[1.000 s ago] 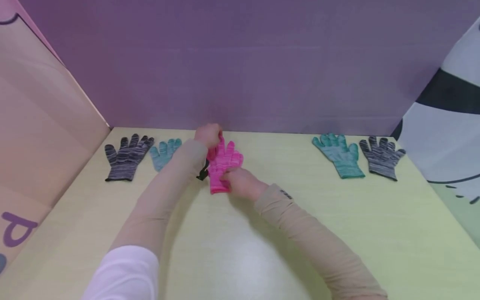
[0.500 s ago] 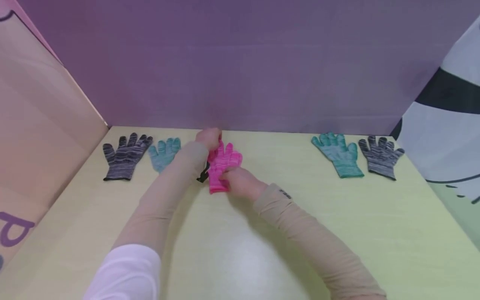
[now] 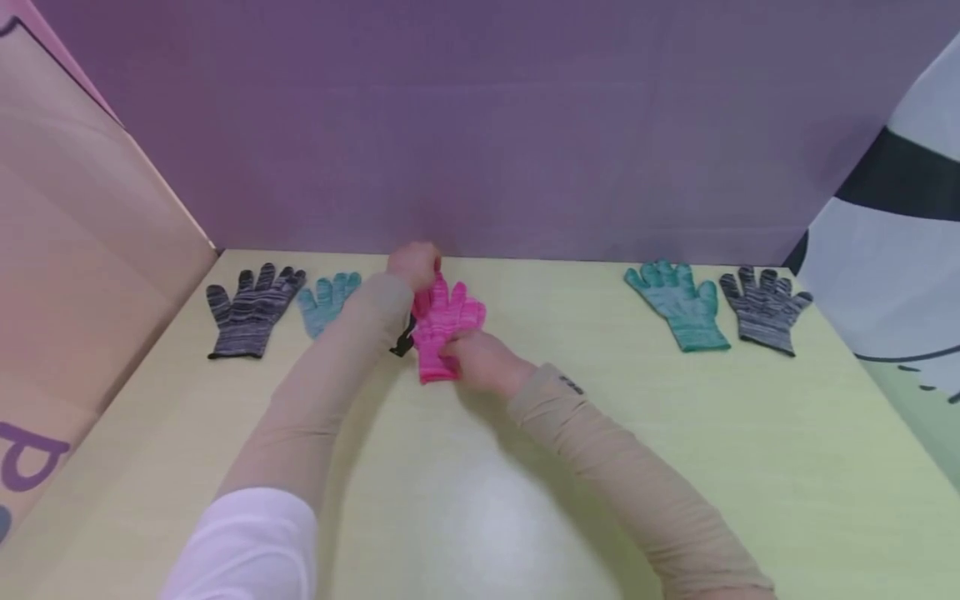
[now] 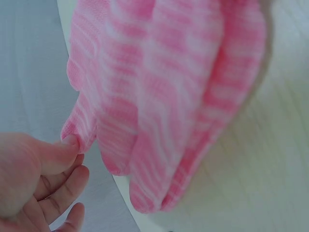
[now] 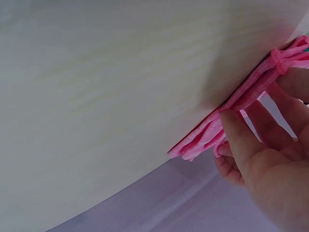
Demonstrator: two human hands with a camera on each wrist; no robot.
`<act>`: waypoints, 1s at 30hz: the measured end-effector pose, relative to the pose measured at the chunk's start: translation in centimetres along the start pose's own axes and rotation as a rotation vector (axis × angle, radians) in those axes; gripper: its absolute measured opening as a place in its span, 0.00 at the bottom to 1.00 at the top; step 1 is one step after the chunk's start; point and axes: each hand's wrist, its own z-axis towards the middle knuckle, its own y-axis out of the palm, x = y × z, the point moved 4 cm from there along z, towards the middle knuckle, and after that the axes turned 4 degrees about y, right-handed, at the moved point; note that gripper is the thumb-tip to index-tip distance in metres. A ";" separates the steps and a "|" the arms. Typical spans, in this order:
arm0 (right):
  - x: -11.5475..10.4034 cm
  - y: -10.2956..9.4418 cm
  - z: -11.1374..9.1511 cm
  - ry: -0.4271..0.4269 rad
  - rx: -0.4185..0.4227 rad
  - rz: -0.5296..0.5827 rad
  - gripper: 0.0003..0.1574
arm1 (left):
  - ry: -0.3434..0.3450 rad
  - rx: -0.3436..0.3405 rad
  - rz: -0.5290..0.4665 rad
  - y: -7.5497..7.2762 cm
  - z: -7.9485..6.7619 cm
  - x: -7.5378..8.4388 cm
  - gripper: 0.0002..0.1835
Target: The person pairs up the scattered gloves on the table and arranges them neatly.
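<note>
Pink glove (image 3: 442, 329), lying on the far part of the surface (image 3: 480, 467), left of centre, tips pointing toward the purple wall (image 3: 487, 125) and cuff toward the near side. I have the left hand (image 3: 412, 265) at its far end, thumb and finger pinched together on one knitted tip, and the right hand (image 3: 483, 360) lower down, fingers clamped on the cloth near the cuff. In the left wrist view I make out a darker pink layer (image 4: 236, 82) behind the front one; whether that is a second glove or a fold, I cannot tell. I judge the step to be straightening, so I'd anchor the cuff end and draw each tip out gently, since stretchy knit would probably bunch if both ends were tugged at once. The striped grey glove (image 3: 253, 315), well apart to the left, lies with its tips spread, a fair pattern to match
</note>
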 end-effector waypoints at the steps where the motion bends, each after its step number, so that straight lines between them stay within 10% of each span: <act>1: 0.0 0.0 0.0 -0.001 0.001 -0.002 0.18 | 0.003 -0.001 -0.002 0.0 0.1 0.0 0.09; 13: -0.1 -0.1 -0.1 -0.020 0.008 -0.021 0.17 | 0.044 -0.107 -0.015 1.5 1.2 -0.2 0.08; 30: 0.1 -0.2 -0.2 -0.017 -0.048 -0.031 0.21 | 0.027 -0.076 -0.069 0.9 0.6 -1.1 0.21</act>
